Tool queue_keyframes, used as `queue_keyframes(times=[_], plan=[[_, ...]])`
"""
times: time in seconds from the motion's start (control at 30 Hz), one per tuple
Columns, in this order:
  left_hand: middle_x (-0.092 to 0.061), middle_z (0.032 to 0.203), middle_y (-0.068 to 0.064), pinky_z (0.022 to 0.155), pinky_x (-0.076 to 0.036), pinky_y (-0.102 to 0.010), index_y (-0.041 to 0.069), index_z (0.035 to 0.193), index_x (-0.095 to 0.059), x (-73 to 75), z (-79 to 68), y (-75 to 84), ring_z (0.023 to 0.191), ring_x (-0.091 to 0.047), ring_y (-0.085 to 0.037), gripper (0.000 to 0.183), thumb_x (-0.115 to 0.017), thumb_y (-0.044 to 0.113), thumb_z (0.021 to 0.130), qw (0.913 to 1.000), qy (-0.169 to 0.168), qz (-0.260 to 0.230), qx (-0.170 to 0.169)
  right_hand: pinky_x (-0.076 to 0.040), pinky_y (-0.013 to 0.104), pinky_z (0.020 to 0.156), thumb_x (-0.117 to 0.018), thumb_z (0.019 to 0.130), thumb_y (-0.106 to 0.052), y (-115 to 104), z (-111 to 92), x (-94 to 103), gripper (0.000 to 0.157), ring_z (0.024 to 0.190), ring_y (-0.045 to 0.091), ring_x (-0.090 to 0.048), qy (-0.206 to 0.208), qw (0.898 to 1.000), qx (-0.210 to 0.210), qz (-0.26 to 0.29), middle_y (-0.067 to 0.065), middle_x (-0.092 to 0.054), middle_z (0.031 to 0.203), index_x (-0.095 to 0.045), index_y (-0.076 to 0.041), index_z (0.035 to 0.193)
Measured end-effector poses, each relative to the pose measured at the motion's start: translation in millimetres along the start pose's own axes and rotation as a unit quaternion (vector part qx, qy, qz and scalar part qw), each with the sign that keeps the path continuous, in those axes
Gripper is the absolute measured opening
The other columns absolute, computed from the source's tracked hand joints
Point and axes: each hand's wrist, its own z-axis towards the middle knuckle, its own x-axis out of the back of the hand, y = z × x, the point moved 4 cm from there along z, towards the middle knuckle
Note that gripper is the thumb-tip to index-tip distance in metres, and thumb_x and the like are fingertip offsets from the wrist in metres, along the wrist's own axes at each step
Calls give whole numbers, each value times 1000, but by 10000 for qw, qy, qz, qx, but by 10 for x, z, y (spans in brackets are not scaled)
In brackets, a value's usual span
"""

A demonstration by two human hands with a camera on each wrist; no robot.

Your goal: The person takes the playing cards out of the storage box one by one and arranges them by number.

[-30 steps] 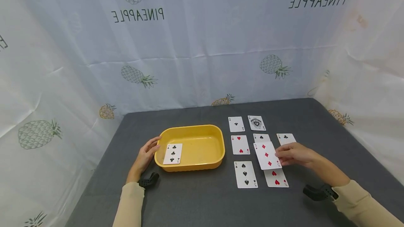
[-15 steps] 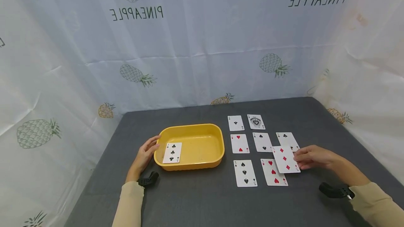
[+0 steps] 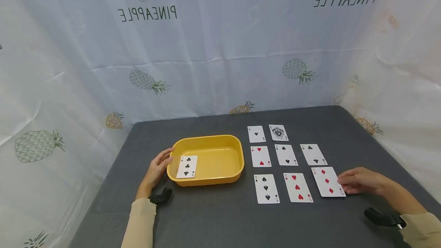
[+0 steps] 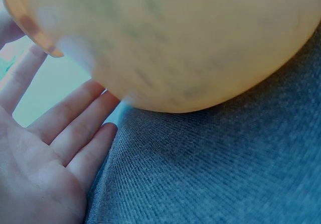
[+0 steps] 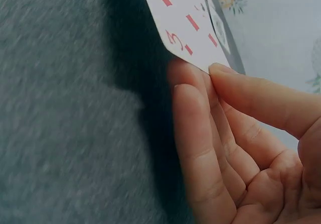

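In the head view my right hand (image 3: 360, 181) pinches the right edge of a three of diamonds playing card (image 3: 328, 181). The right wrist view shows thumb and fingertips at one corner of the face-up card (image 5: 188, 25), a dark shadow on the cloth beneath. Left of it lie the three of hearts (image 3: 298, 187) and three of spades (image 3: 267, 189). At the left end of a yellow tray (image 3: 206, 182), my left hand (image 3: 156, 171) touches the rim with fairly straight fingers, also seen against its wall (image 4: 190, 48) in the left wrist view. A three of clubs (image 3: 187, 167) lies in the tray.
Behind the threes is a row of twos: hearts (image 3: 261, 156), spades (image 3: 286, 155) and clubs (image 3: 313, 154). Farther back lie the ace of clubs (image 3: 256, 134) and ace of spades (image 3: 278, 132). A pineapple-print curtain (image 3: 213, 41) surrounds the dark cloth-covered table (image 3: 206, 217).
My right hand has carried the three of diamonds rightward and toward me, from over the spades and hearts cards to the right of the three of hearts. The left hand stays at the tray.
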Motion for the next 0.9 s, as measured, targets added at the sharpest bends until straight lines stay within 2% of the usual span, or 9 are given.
queue_keyframes(times=[0.1, 0.2, 0.3, 0.5, 0.9], plan=[[-54, 121, 19, 88, -47, -11, -7, 142, -35, 6, 3, 5, 110, -55, 7, 50, -50, 15, 100, 10000, -1, 44, -7, -56, 18, 70, -61, 94, -23, 41, -25, 17, 49, 74, 2, -64, 47, 9999, -56, 93, -8, -67, 85, -54, 20, 118], [-54, 121, 18, 88, -47, -11, -7, 142, -35, 6, 5, 6, 110, -55, 7, 50, -51, 16, 100, 10000, 3, 69, 5, -56, 18, 69, -63, 93, -23, 69, -38, 12, 41, 73, 1, -65, 58, 9996, -62, 253, -8, -69, 83, -63, 13, 114], [-54, 121, 18, 88, -48, -11, -7, 142, -35, 2, 5, 3, 110, -56, 7, 51, -51, 16, 100, 10000, 11, 59, 37, -56, 17, 68, -64, 93, -23, 83, -45, -4, 29, 72, 1, -66, 22, 9990, -47, 446, -9, -71, 82, -71, 0, 107], [-54, 122, 18, 88, -48, -11, -7, 142, -35, -4, -1, 0, 110, -55, 8, 51, -51, 16, 100, 10000, -7, 34, 54, -56, 16, 66, -62, 93, -21, 80, -46, -33, 16, 70, -1, -67, -61, 9978, -57, 662, -10, -73, 78, -75, -13, 98], [-55, 119, 23, 88, -48, -11, -7, 142, -35, 4, 7, -11, 109, -55, 9, 50, -50, 15, 100, 10000, -24, -21, -3, -56, 16, 64, -64, 92, -20, 39, -15, -52, 13, 69, 0, -69, 7, 9980, -28, 638, -8, -74, 77, -76, -14, 93]])
